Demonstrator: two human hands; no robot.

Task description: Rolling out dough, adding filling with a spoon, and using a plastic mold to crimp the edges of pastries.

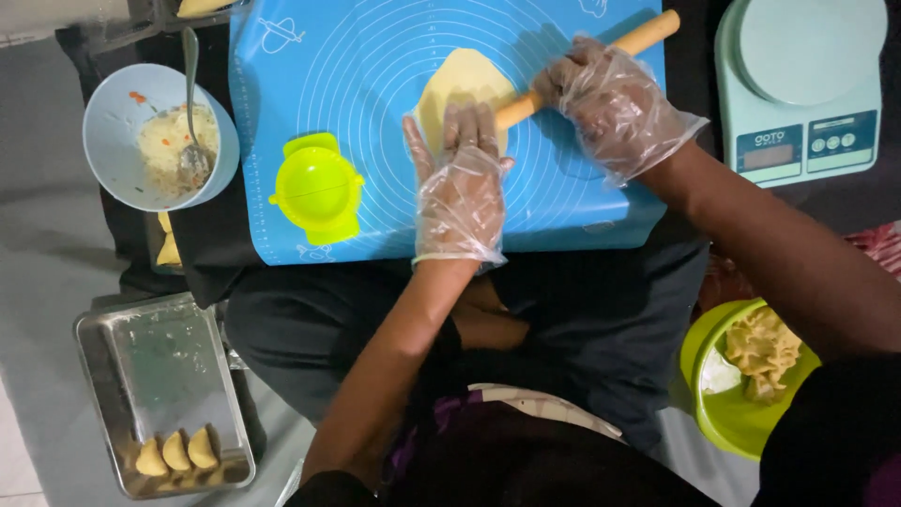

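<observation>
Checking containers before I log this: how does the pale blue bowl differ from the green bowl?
The pale blue bowl sits left of the blue mat, while the green bowl is at the lower right near the person's arm. The pale blue bowl holds a mixed filling and a spoon; the green bowl holds crumpled yellow dough scraps and no utensil. The pale blue bowl shows in full; the green bowl is partly hidden. Both are round, open bowls.

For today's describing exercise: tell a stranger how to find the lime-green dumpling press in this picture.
Start at the big blue rolling mat in the middle. On its left part, left of the gloved left hand that rests on the pale dough, lies the dumpling press. It is the only bright lime-green round thing on the mat, with small tabs at its edge.
</observation>
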